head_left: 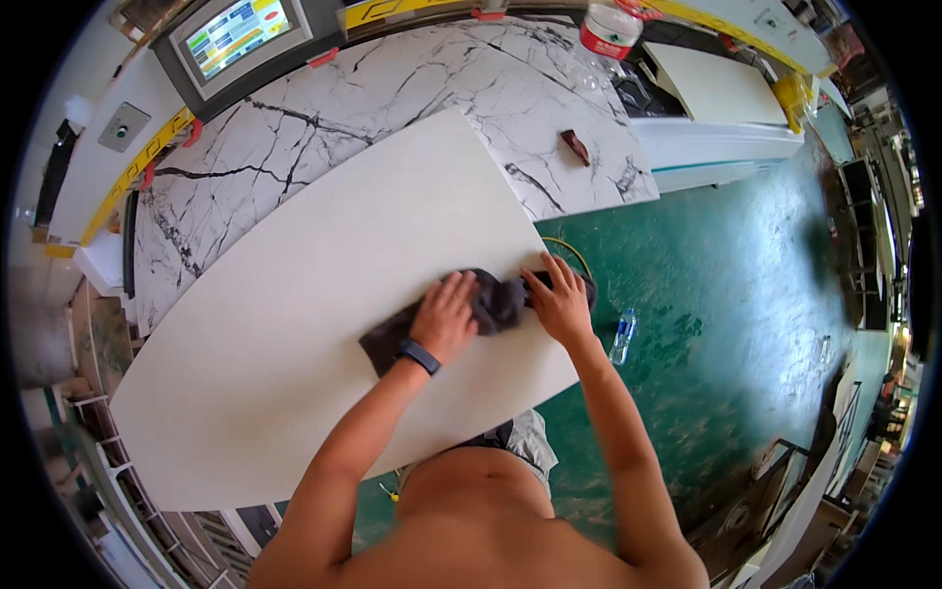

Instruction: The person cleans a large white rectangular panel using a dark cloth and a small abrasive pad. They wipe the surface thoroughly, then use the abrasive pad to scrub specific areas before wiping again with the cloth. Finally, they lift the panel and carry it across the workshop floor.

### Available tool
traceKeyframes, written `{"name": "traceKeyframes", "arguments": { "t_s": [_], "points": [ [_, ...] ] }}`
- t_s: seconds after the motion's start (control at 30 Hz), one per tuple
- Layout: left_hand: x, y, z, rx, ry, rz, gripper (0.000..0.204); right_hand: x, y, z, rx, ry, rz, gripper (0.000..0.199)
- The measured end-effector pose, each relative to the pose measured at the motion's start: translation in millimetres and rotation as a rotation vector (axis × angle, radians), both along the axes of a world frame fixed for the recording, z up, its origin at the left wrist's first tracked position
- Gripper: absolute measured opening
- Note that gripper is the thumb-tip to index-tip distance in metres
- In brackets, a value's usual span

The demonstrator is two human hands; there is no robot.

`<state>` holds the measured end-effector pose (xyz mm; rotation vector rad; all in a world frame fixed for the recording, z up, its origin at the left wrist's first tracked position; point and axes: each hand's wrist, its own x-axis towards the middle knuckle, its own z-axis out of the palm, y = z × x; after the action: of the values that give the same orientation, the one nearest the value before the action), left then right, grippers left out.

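Observation:
A large white panel [314, 285] lies flat in front of me, partly over a marble-patterned slab [471, 88]. A dark grey cloth [496, 306] is spread on the panel near its right edge. My left hand [446, 316] presses flat on the cloth's left part, a dark band on its wrist. My right hand [557, 299] rests palm down on the cloth's right end, at the panel's edge. Both hands have fingers spread on the cloth.
A small brown block [575, 146] lies on the marble slab. A machine with a screen [235, 34] stands at the back left. White boards [721, 108] are stacked at the back right. A plastic bottle [622, 337] lies on the green floor [726, 294].

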<state>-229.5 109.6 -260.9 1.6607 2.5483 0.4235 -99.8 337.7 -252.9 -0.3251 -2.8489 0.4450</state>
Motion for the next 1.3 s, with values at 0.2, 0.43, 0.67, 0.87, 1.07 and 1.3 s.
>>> {"name": "traceKeyframes", "arguments": {
  "t_s": [0.2, 0.43, 0.67, 0.87, 1.07, 1.3],
  "points": [
    [182, 62, -4, 0.302, -0.235, -0.202, 0.039, 208, -34, -18, -0.106, 0.153, -0.493, 0.048],
    [363, 142, -11, 0.113, -1.494, 0.031, 0.034, 342, -74, -18, -1.679, 1.236, -0.715, 0.053],
    [243, 92, 57, 0.387, -1.628, 0.191, 0.034, 248, -68, 99, -0.673, 0.433, -0.597, 0.072],
    [66, -10, 120, 0.659, -1.697, 0.543, 0.027, 92, -78, 145, -1.513, 0.432, -0.485, 0.065],
    [-52, -153, 60, 0.797, -1.096, 0.961, 0.019, -103, -98, 101, -0.653, -0.023, 0.142, 0.04],
    [-67, -195, 7, 0.304, -0.128, 0.797, 0.065, -243, -172, 3, -0.135, 0.029, 0.721, 0.044]
  ]
}}
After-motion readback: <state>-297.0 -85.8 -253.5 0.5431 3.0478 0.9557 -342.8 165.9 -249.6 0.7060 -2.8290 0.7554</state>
